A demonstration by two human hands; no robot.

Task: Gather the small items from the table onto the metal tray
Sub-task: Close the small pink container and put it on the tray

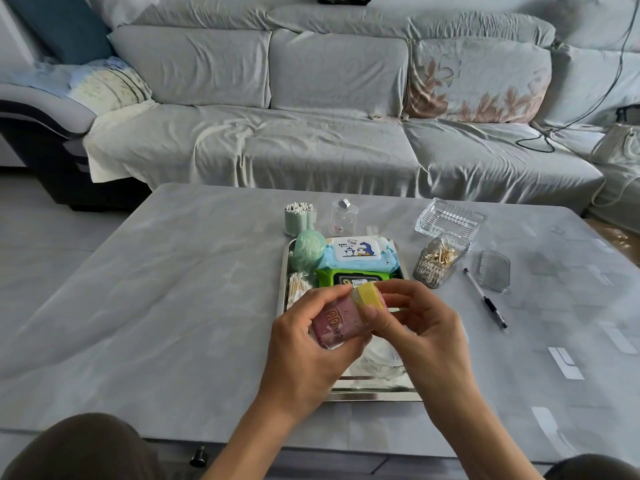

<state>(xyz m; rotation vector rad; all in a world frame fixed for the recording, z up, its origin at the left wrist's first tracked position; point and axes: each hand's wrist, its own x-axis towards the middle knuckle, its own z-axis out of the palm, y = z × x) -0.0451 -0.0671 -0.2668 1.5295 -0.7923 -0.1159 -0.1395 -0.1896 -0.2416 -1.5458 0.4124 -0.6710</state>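
Both hands, left hand (pixel 311 344) and right hand (pixel 419 334), pinch a pink packet (pixel 332 322), hiding much of the tray (pixel 283 271) on the grey table (pixel 156 289); sofa (pixel 311 98) behind.

grey covered sofa (pixel 311 98) | blue cushion (pixel 65 26) | pale tiled floor (pixel 52 209)

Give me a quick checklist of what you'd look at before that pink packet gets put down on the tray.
1. Hold on the pink packet: ok. Left hand and right hand both grip it above the tray.
2. Free spot on the metal tray: cannot tell; the hands hide the near part.
3. Far end of tray: not ok for more; the blue wipes pack, green wipes pack and green ball fill it.
4. Things left on the table: not ok. The pen, swab box and glass dish lie outside the tray.
5. Yellow end of the packet sealed: cannot tell.
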